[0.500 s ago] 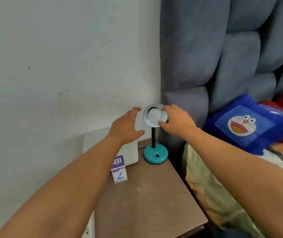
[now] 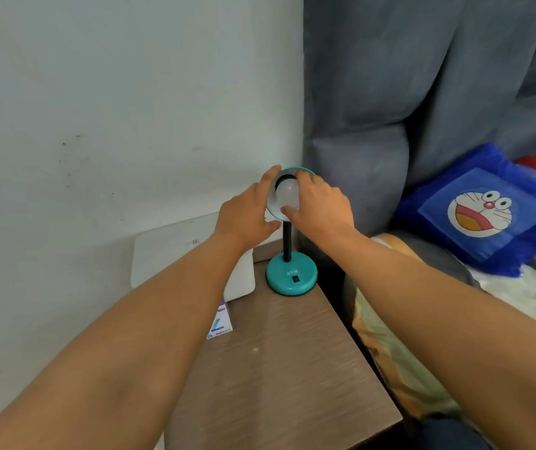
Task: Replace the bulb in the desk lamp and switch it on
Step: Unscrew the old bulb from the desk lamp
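Observation:
A small teal desk lamp stands at the back of a brown bedside table (image 2: 286,368), with a round base (image 2: 291,277) that carries a black switch, a black stem and a tilted shade (image 2: 295,172). A white bulb (image 2: 287,193) sits in the shade, unlit. My left hand (image 2: 247,216) grips the shade's left rim. My right hand (image 2: 318,206) has its fingers and thumb closed around the bulb. A small purple and white bulb box (image 2: 221,324) lies on the table's left side, half hidden by my left forearm.
A white boxy object (image 2: 169,251) stands against the wall behind the box. A grey padded headboard (image 2: 406,92) rises right of the lamp. The bed with a blue cartoon pillow (image 2: 481,209) lies close on the right.
My left hand has closed onto the shade's rim, and my right hand has wrapped further around the bulb. The view has shifted slightly.

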